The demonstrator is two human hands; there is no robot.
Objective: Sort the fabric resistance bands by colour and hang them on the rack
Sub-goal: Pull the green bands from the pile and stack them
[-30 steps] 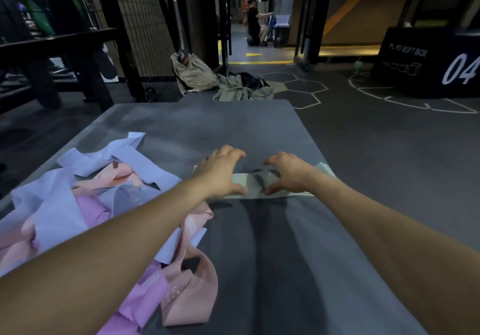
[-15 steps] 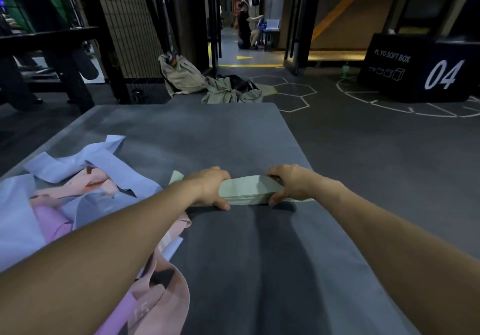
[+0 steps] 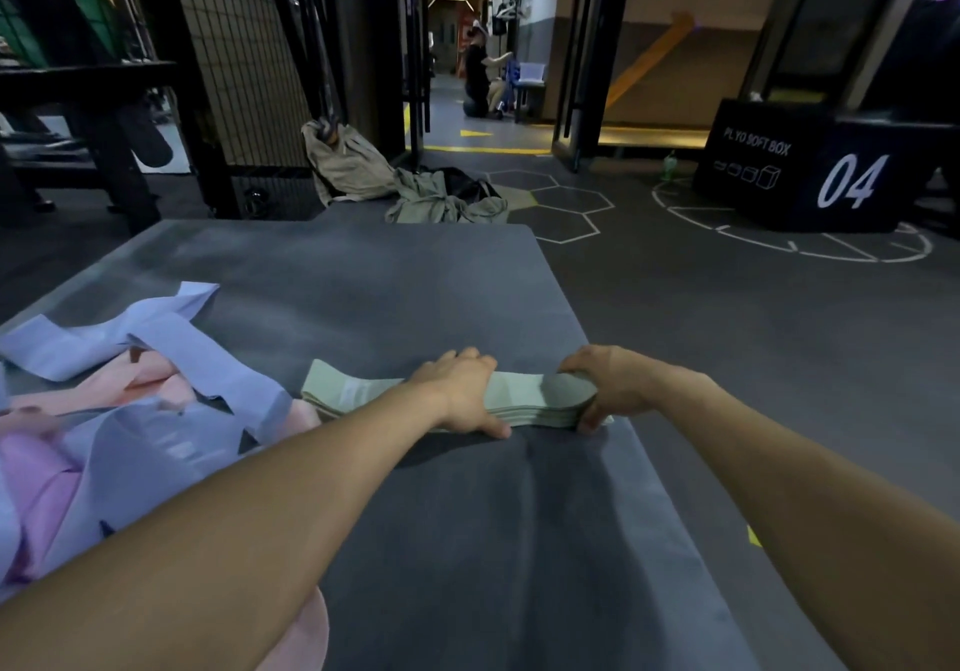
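A stack of pale green fabric bands (image 3: 524,400) lies across the grey mat (image 3: 415,285). My left hand (image 3: 460,395) grips the stack near its middle, thumb on the near edge and fingers over the top. At the stack's right end my right hand (image 3: 608,384) holds it with curled fingers. To the left lies a loose heap of bands: light blue ones (image 3: 171,343), peach-pink ones (image 3: 140,384) and a lilac-pink one (image 3: 36,483). No rack for hanging shows in this view.
Beyond the mat's far edge lie a beige bag (image 3: 348,163) and crumpled clothes (image 3: 441,197). A black plyo soft box marked 04 (image 3: 810,171) stands at the right. A black wire-mesh cage (image 3: 234,62) rises at the back left. A person (image 3: 478,72) crouches in the far corridor.
The green bands went from lying flat under my spread fingers to a gathered stack held at both sides. The view has tilted up and the stack has slid slightly left.
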